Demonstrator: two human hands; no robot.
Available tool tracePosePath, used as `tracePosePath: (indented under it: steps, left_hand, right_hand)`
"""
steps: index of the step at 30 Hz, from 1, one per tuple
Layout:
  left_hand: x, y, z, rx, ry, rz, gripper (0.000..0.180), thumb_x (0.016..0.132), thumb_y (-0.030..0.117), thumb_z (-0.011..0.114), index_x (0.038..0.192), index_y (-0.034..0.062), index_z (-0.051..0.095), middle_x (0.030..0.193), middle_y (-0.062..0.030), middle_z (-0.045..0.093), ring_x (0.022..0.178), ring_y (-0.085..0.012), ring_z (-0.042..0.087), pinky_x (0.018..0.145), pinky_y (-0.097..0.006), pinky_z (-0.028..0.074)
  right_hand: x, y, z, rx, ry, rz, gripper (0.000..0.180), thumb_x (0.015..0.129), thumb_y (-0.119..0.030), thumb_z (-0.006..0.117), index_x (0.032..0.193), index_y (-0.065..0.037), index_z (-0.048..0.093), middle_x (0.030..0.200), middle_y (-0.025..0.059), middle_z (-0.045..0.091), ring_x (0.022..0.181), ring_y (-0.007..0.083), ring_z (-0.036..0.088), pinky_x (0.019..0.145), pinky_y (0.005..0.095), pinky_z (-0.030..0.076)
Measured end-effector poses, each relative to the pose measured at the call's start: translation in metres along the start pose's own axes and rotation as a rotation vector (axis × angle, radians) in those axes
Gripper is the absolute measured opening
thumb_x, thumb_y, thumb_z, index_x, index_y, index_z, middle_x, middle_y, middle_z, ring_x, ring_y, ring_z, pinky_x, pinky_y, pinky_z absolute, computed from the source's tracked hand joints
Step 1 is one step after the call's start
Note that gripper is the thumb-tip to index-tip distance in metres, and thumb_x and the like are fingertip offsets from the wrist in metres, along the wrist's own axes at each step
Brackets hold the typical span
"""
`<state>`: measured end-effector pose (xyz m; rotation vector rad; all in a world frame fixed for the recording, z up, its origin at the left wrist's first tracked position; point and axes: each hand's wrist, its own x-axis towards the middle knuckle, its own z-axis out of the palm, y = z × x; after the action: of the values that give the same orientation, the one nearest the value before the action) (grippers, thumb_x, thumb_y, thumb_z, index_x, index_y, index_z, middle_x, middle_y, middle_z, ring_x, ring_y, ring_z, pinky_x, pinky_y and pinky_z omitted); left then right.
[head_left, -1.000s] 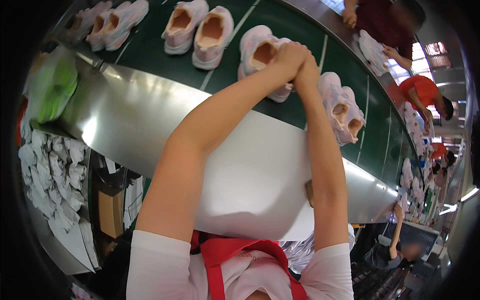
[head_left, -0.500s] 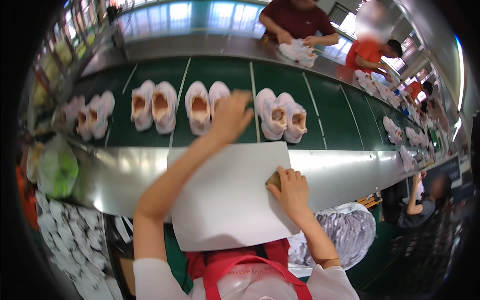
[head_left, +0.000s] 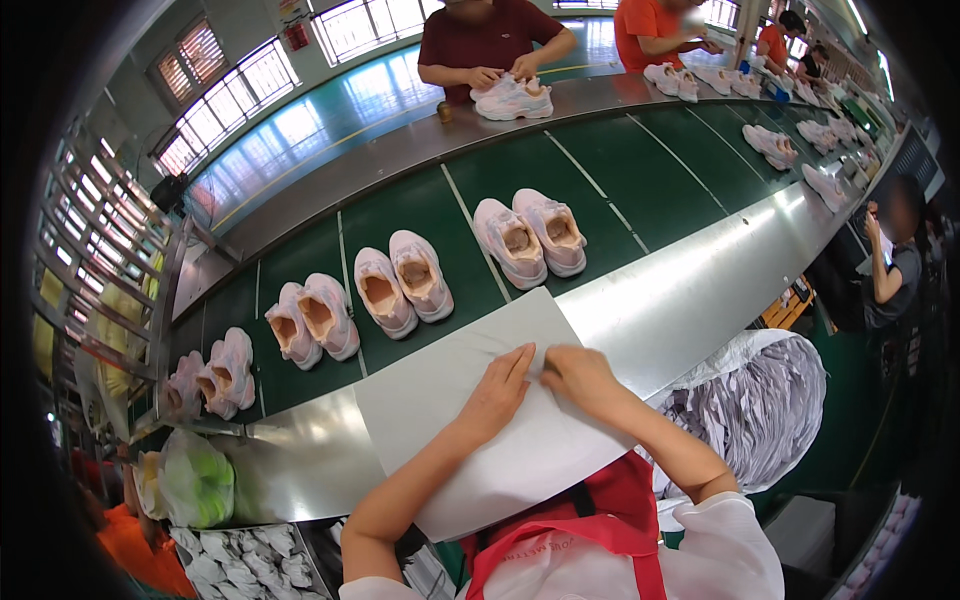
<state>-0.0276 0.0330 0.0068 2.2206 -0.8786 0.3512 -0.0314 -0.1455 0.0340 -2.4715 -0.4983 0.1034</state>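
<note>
A large white board or sheet (head_left: 455, 400) lies in front of me, overlapping the metal ledge. My left hand (head_left: 497, 393) rests flat on it with fingers stretched out, holding nothing. Close beside it, my right hand (head_left: 582, 380) is closed with its fingertips down on the white surface, slightly blurred. Whatever sits inside the right hand is hidden. Pairs of pale pink and white sneakers stand on the green conveyor belt beyond the board, the nearest being a pair (head_left: 530, 240) just past its far edge and another pair (head_left: 403, 285) to the left.
A metal ledge (head_left: 690, 300) runs along the green belt (head_left: 640, 165). Left stand a bag with bright green contents (head_left: 197, 480) and a pile of whitish pieces (head_left: 240, 560). A bundle of grey-white sheets (head_left: 745, 410) lies right. Across the belt, a person in maroon (head_left: 490, 45) handles a sneaker.
My left hand has come back from the sneakers onto the white board, next to my right hand. The brownish piece seen under my right hand is now out of sight. The view has turned.
</note>
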Motion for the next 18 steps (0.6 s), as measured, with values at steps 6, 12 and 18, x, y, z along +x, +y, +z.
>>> tracePosePath:
  steps: [6, 12, 18]
  left_hand:
    - [0.001, -0.002, -0.009, 0.395, -0.055, 0.212, 0.01, 0.077, 0.004, 0.063, 0.083, 0.0064, 0.056, 0.115, -0.0038, 0.06, 0.126, -0.0253, 0.043, 0.108, -0.051, 0.021]
    - [-0.011, 0.015, -0.035, -0.053, -0.22, 0.047, 0.005, 0.073, 0.0, 0.048, 0.067, 0.001, 0.048, 0.058, -0.011, 0.045, 0.05, -0.0295, 0.041, 0.05, -0.036, 0.033]
    - [-0.022, -0.003, -0.009, 0.178, -0.23, 0.089, 0.007, 0.076, 0.001, 0.051, 0.069, 0.0023, 0.051, 0.057, -0.0088, 0.046, 0.05, -0.0266, 0.039, 0.054, -0.035, 0.033]
  right_hand:
    - [0.002, 0.01, -0.006, 0.176, 0.116, -0.064, 0.029, 0.082, -0.033, 0.059, 0.084, -0.004, 0.058, 0.078, 0.0182, 0.062, 0.074, 0.0363, 0.06, 0.064, 0.0429, 0.046]
    - [0.031, 0.009, 0.02, 0.233, 0.25, 0.0, 0.023, 0.078, -0.026, 0.061, 0.083, -0.003, 0.059, 0.081, 0.0137, 0.063, 0.08, 0.0309, 0.06, 0.067, 0.0421, 0.047]
    - [-0.045, 0.025, 0.023, 0.47, 1.097, -0.171, 0.015, 0.076, -0.003, 0.062, 0.091, -0.004, 0.061, 0.076, 0.0062, 0.06, 0.072, 0.0223, 0.058, 0.062, 0.0331, 0.048]
